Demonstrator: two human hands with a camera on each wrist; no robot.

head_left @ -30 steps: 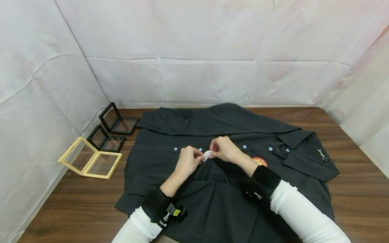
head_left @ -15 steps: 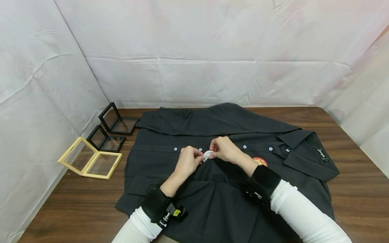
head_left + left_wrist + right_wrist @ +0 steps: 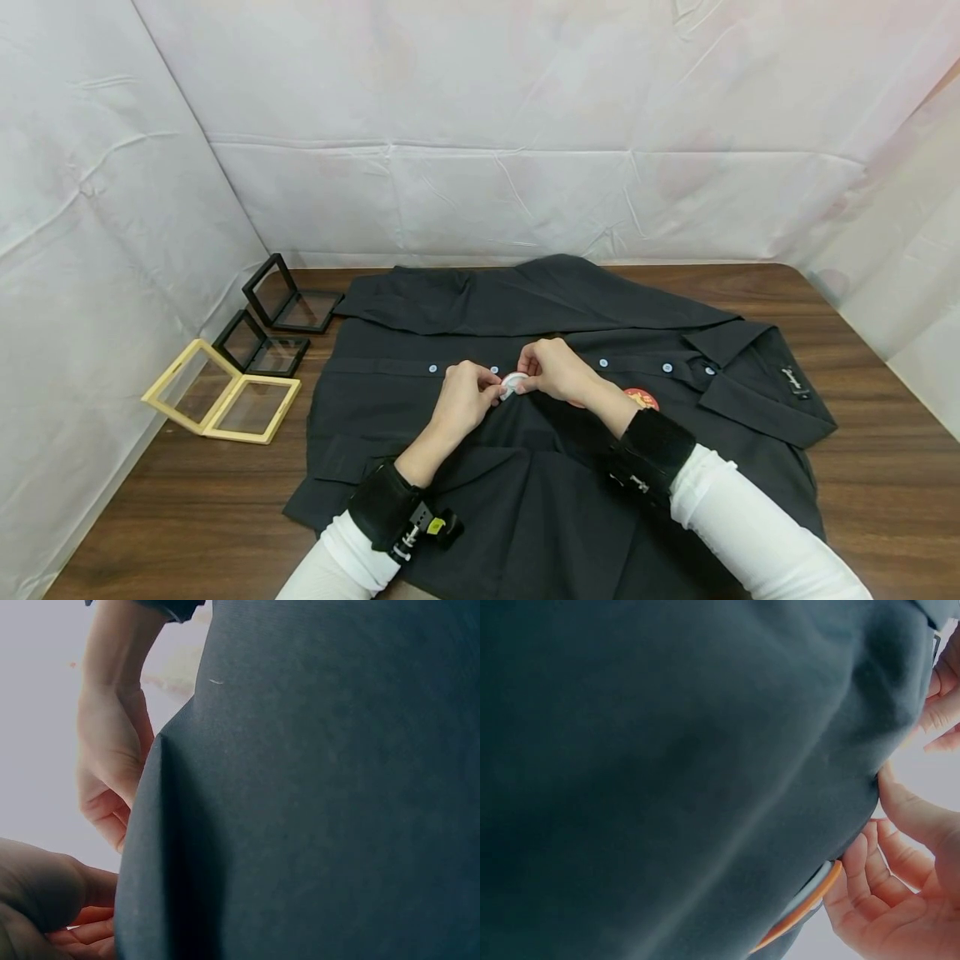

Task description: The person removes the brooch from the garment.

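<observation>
Standing open at the far left, a yellow frame [image 3: 222,406] sits on the brown table [image 3: 187,500], with a smaller black frame [image 3: 257,354] just behind it and a larger black frame [image 3: 287,308] farther back, near the white backdrop [image 3: 487,100]. Next comes the dark shirt [image 3: 390,400], spread across the table, its collar at the right.

Over its middle, the left hand [image 3: 462,398] has thumb and fingertips drawn together at the left edge of a round white badge [image 3: 513,381]; whether cloth is caught too, I cannot tell. The badge lies between the two hands, close to the button row — raised cloth hides it in both wrist views.

The right hand [image 3: 557,368] pinches the badge's right edge between thumb and finger, the other fingers bent. A sliver of red shows under this hand, and in the right wrist view an orange rim [image 3: 799,907] lies beside its fingertips. Farther right, the forearm partly covers a red badge [image 3: 642,397]. Beyond the collar [image 3: 765,408] — a small silvery piece [image 3: 795,382].
</observation>
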